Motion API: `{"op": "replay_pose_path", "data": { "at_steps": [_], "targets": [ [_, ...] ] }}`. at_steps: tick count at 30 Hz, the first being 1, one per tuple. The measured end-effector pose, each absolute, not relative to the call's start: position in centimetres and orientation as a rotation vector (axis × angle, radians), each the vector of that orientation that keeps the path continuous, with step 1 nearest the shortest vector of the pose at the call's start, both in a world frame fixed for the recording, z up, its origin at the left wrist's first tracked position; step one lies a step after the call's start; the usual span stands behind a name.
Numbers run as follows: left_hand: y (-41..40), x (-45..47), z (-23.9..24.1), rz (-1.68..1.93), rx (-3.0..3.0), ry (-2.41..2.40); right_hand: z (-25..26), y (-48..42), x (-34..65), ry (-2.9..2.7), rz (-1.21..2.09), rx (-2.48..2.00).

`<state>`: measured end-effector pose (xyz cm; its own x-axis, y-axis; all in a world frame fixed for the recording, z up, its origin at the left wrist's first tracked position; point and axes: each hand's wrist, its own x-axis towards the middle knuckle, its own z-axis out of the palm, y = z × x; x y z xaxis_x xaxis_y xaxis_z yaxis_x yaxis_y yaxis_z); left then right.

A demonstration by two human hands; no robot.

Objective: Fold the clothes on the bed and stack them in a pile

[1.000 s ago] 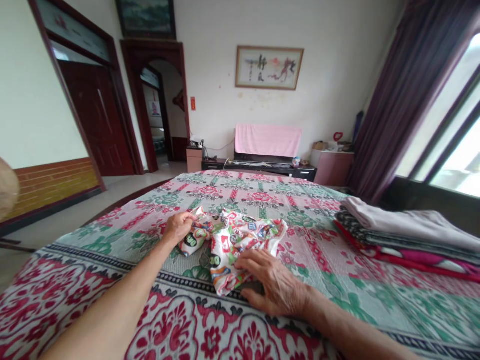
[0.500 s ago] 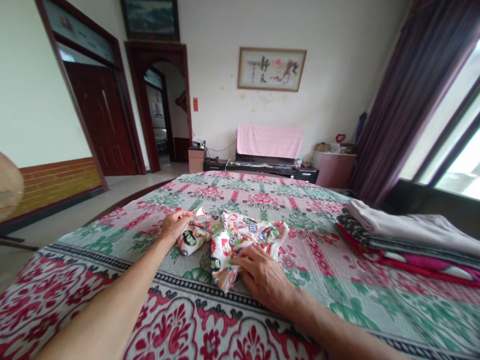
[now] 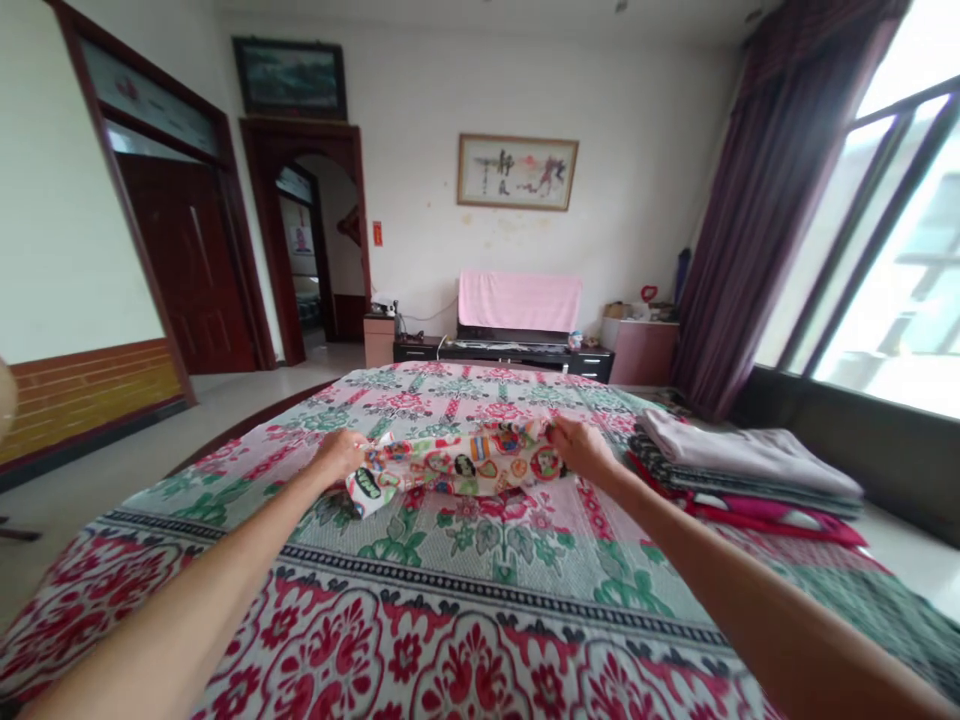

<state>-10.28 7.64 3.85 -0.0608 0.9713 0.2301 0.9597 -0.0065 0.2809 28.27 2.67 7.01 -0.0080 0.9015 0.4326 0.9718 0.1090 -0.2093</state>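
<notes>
Between my hands a small white garment [image 3: 465, 462] with a colourful cartoon print is stretched out sideways, just over the patterned cloth [image 3: 480, 610] that covers the table. Its exact kind is hard to make out while it is bunched. My left hand [image 3: 343, 455] is closed on the garment's left end, where a corner with a dark oval print hangs down. At the other end, my right hand [image 3: 581, 448] grips the garment with closed fingers. Both hands are at about the same height.
On the right side of the table stands a stack of folded clothes [image 3: 750, 465], grey on top, red below. Against the far wall is a low black cabinet [image 3: 510, 350] with a pink towel [image 3: 520, 300] draped over something. A purple curtain [image 3: 765, 200] hangs by the window.
My right hand has gone from lying on the crumpled garment to gripping its right end, farther right and forward. The garment is now pulled out lengthwise. The view has tilted up.
</notes>
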Motion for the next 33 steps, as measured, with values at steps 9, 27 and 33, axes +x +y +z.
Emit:
{"op": "replay_pose_path", "data": {
  "at_steps": [9,27,33],
  "targets": [
    [5.3,-9.2,15.5,0.749,2.024,2.346,15.8,1.1,29.4,-1.87,-0.291,-1.928],
    [-2.4,-7.0,29.5,1.578,1.647,1.557,27.7,-3.5,33.7,-1.27,0.689,-1.098],
    [-2.9,-7.1,32.7,1.849,1.748,1.628,32.2,-4.7,33.2,-1.259,0.239,-0.869]
  ]
}}
